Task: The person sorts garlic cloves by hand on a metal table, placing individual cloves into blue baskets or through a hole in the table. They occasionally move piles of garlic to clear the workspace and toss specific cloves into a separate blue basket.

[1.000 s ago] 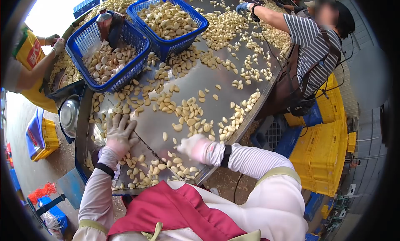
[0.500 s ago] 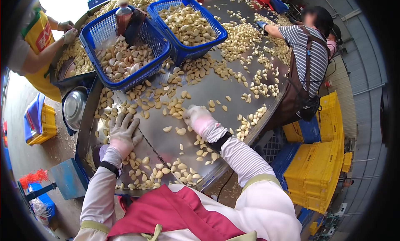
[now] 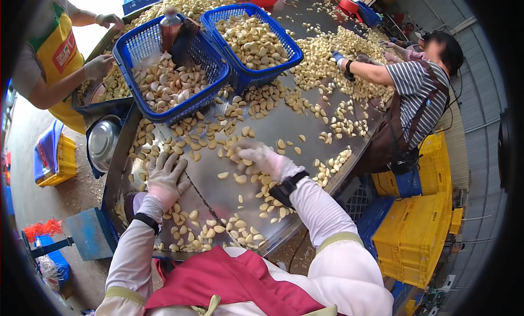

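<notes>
Many pale garlic cloves (image 3: 240, 224) lie scattered on a metal table (image 3: 218, 193). My left hand (image 3: 165, 179), in a whitish glove, rests palm down on the metal with its fingers spread, touching cloves at its edge. My right hand (image 3: 261, 156), gloved too, is over a cluster of cloves right of the middle; its fingers are bent and blurred, and whether they hold a clove cannot be made out. Beyond my hands stand two blue baskets: the left basket (image 3: 173, 117) has unpeeled-looking cloves and a bottle (image 3: 170, 29), the right basket (image 3: 256, 72) is heaped with pale cloves.
A co-worker in a yellow apron (image 3: 66, 54) stands at the left, near a metal bowl (image 3: 103, 143). Another in a striped shirt (image 3: 417, 81) reaches into a clove pile at the right. Yellow crates (image 3: 409, 228) are stacked at the lower right.
My right hand has turned and its fingers have shifted slightly left over the cloves. The left co-worker's hands have moved apart. The striped-shirt co-worker leans further right.
</notes>
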`<action>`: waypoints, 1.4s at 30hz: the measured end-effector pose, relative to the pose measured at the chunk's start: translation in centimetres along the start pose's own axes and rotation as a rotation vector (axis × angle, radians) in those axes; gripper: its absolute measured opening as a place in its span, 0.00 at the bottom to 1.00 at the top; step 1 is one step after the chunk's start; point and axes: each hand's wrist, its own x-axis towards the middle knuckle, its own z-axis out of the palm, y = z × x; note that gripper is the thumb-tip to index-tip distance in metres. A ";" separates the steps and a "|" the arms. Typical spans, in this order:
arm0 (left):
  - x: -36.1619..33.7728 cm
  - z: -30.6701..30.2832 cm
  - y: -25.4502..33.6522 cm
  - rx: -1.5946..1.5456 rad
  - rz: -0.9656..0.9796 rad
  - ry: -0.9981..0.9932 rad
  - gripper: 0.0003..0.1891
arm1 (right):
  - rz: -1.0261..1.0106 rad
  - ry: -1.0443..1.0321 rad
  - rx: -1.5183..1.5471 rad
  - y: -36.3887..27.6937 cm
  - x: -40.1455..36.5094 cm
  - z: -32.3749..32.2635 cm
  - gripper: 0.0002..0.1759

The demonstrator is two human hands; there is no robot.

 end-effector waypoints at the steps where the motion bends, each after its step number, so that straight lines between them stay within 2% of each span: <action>1: 0.0 -0.3 0.2 -0.001 -0.009 -0.022 0.33 | -0.044 -0.002 -0.142 -0.4 1.4 1.4 0.15; 2: 0.0 -0.3 0.2 0.010 -0.007 -0.020 0.33 | -0.091 -0.003 -0.285 -1.0 2.8 2.8 0.14; 3: 0.0 -0.1 0.2 0.014 -0.015 -0.026 0.33 | -0.103 -0.004 -0.281 -0.9 4.9 3.8 0.14; 5: 0.0 -0.3 0.3 0.011 -0.035 -0.041 0.32 | -0.623 0.331 -1.196 0.0 9.4 5.0 0.11; 6: -0.1 -0.3 0.3 0.020 -0.036 -0.039 0.32 | -0.632 0.333 -1.191 -0.1 10.0 5.4 0.11; 8: 0.0 -0.1 0.2 0.008 -0.035 -0.040 0.33 | -0.542 0.390 -1.372 -0.3 11.1 5.8 0.11; 9: -0.1 0.0 0.1 0.017 -0.028 -0.032 0.33 | -0.564 0.343 -1.462 -0.8 10.1 5.9 0.10; 12: -0.1 -0.3 0.3 -0.002 -0.046 -0.028 0.33 | -0.554 0.227 -1.438 -0.7 8.1 5.0 0.08; 13: -0.3 -0.1 0.3 -0.010 -0.049 -0.021 0.33 | -0.354 0.134 -1.249 -1.0 8.3 4.6 0.06; 14: -0.4 0.0 0.3 -0.022 -0.038 -0.017 0.33 | -0.357 0.135 -1.261 -1.3 8.3 4.4 0.06; 16: 0.3 -0.5 -0.1 -0.029 -0.032 0.006 0.32 | -0.624 0.383 -1.645 -3.9 7.1 4.3 0.06; 18: 0.1 -0.7 0.2 -0.069 -0.019 0.038 0.30 | -1.002 0.694 -1.567 -11.8 3.9 4.1 0.07; 20: 0.0 -0.6 0.4 -0.053 -0.030 0.039 0.31 | -1.050 0.771 -1.269 -17.5 5.1 1.5 0.15; 22: 0.1 -0.4 0.0 -0.044 -0.025 0.017 0.30 | -1.273 1.188 -1.295 -20.2 3.2 1.2 0.21; 23: 0.2 -0.4 -0.2 -0.044 -0.009 0.017 0.30 | -1.306 1.161 -1.311 -19.7 2.8 0.9 0.23; 24: 0.1 -0.3 -0.2 -0.042 -0.010 0.037 0.30 | -1.245 1.185 -1.404 -17.8 3.2 0.9 0.14; 25: 0.0 -0.1 -0.1 -0.043 -0.018 0.054 0.30 | -0.955 1.044 -1.639 -14.9 4.3 1.0 0.12; 26: 0.0 -0.1 0.0 -0.053 -0.017 0.051 0.30 | -1.123 0.610 -1.498 -11.0 4.0 0.4 0.11; 27: 0.1 -0.2 0.0 -0.056 -0.013 0.055 0.30 | -0.671 0.284 -1.594 -8.2 3.2 1.0 0.11; 28: 0.1 -0.2 -0.1 -0.056 -0.014 0.060 0.30 | -0.435 0.145 -1.618 -6.2 2.2 1.9 0.12; 29: 0.0 -0.2 -0.1 -0.061 -0.032 0.058 0.31 | -0.308 0.125 -1.535 -4.5 0.9 2.1 0.16; 30: -0.1 -0.1 -0.2 -0.062 -0.040 0.052 0.31 | -0.309 0.113 -1.534 -2.8 1.1 2.3 0.16; 32: 0.0 0.1 -0.4 -0.044 0.001 0.080 0.31 | -0.122 0.258 -1.502 0.8 2.4 1.7 0.16; 34: 0.1 0.3 -0.3 -0.024 0.004 0.071 0.32 | -0.192 0.333 -1.487 1.7 2.3 1.8 0.16; 36: 0.4 0.2 0.4 0.007 -0.043 0.057 0.31 | -0.355 0.319 -1.319 2.4 2.3 2.0 0.14; 37: 0.9 -0.9 1.7 -0.086 -0.096 0.015 0.30 | -0.515 0.312 -1.301 2.7 2.0 2.3 0.17; 38: 1.2 -2.2 2.9 -0.170 0.007 0.052 0.31 | -0.516 0.318 -1.296 3.0 1.6 2.7 0.17; 40: 1.7 -1.8 5.0 -0.349 0.305 0.115 0.28 | -0.130 0.080 -0.652 1.3 -0.5 4.7 0.18; 41: 1.7 -1.9 6.4 -0.452 0.328 0.086 0.25 | -0.165 0.016 -0.430 1.9 -0.8 5.1 0.16; 42: 1.8 -2.7 7.9 -0.555 0.352 0.062 0.24 | -0.163 0.015 -0.426 1.9 -1.6 5.5 0.16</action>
